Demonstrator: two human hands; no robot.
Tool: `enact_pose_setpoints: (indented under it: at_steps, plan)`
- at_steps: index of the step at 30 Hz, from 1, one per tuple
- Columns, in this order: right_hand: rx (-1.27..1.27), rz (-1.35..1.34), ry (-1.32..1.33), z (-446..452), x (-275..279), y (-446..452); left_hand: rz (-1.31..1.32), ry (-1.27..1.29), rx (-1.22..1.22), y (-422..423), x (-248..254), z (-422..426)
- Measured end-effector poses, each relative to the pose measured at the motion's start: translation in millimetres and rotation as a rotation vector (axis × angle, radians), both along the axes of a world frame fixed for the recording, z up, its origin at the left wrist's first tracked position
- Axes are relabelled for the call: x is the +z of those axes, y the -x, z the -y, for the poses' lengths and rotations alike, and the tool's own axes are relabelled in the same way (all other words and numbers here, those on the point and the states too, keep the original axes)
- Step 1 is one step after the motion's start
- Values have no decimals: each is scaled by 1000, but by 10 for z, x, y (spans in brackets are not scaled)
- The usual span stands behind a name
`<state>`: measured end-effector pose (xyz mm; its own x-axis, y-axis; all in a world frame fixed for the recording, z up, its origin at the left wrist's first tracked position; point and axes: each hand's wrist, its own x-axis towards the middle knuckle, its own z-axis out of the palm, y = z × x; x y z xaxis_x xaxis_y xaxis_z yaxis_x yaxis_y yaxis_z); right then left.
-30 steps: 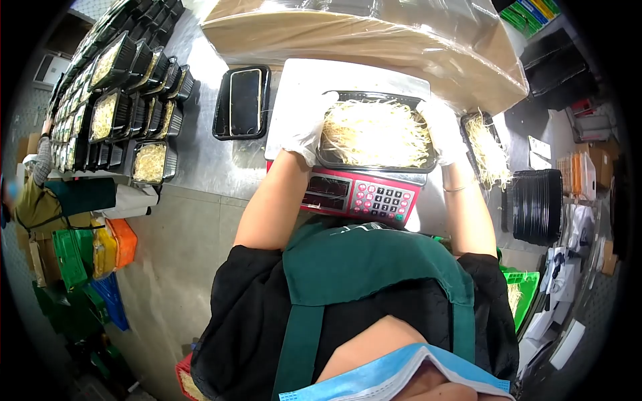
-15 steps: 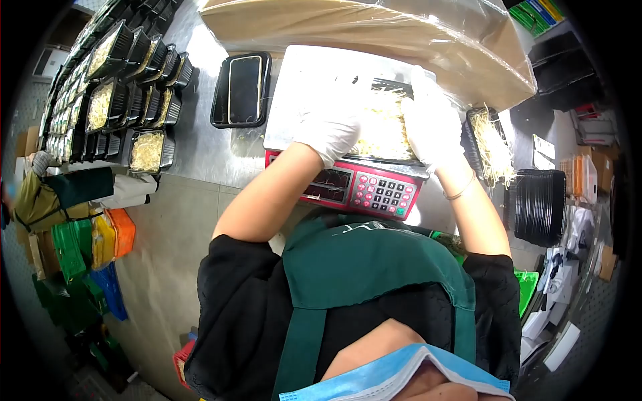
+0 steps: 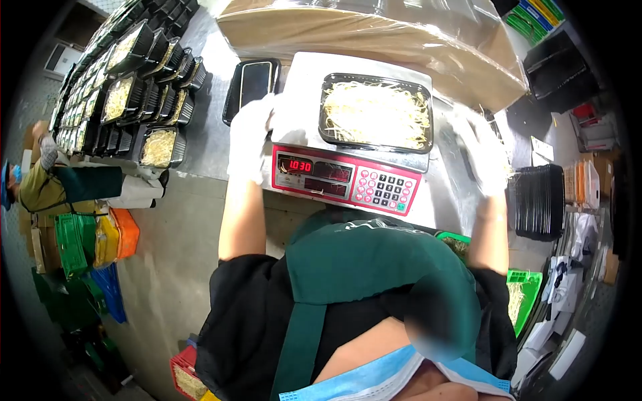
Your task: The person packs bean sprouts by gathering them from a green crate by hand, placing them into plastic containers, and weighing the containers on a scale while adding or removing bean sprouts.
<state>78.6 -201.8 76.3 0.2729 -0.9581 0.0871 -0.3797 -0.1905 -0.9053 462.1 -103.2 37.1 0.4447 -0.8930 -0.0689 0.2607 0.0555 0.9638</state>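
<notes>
A black plastic tray of bean sprouts (image 3: 376,115) rests on the metal plate of a red scale (image 3: 321,175), whose display shows lit red digits. Neither hand touches this tray. My left hand (image 3: 251,140), in a white glove, is left of the scale beside a black tray holding a phone (image 3: 257,81); its fingers point forward, loosely stretched, with nothing visible in them. On the other side, my gloved right hand (image 3: 480,150) has its fingers extended and blurred by motion. It is over or beside a second sprout tray, which it mostly hides.
Stacked black trays of sprouts (image 3: 160,148) fill the table's left side. A plastic-wrapped carton (image 3: 374,47) stands behind the scale. Nested black trays (image 3: 537,202) are at right, above a green crate (image 3: 528,294). A co-worker (image 3: 80,187) stands at far left.
Both hands have come off the tray on the scale and moved apart, left and right. The tray and the scale's lit digits now show. The co-worker is further into view.
</notes>
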Motion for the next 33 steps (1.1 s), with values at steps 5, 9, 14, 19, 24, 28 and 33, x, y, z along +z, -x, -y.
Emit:
enact_pose_setpoints:
  at_steps: [5, 9, 14, 19, 24, 28, 33]
  plan:
    - [86, 170, -539, -228, -406, 137, -13, -161, -124, 444, 87, -358]
    - [58, 236, -596, -267, -323, -364, -215, -150, -224, 966, 186, -98]
    - [90, 348, -690, -403, -251, -468, -188, -217, -201, 894, 2, -71]
    - [-16, 414, -717, -480, -264, -609, -347, -42, -76, 1057, 42, -149]
    - [161, 268, -693, -491, -175, -386, -44, -134, -951, 1272, -308, -468]
    - [125, 37, -569, -539, -225, 422, 538, 272, -864, 1379, -388, -418]
    - [124, -990, -7, -365, -750, 1525, -399, -188, -329, 1533, 26, -98]
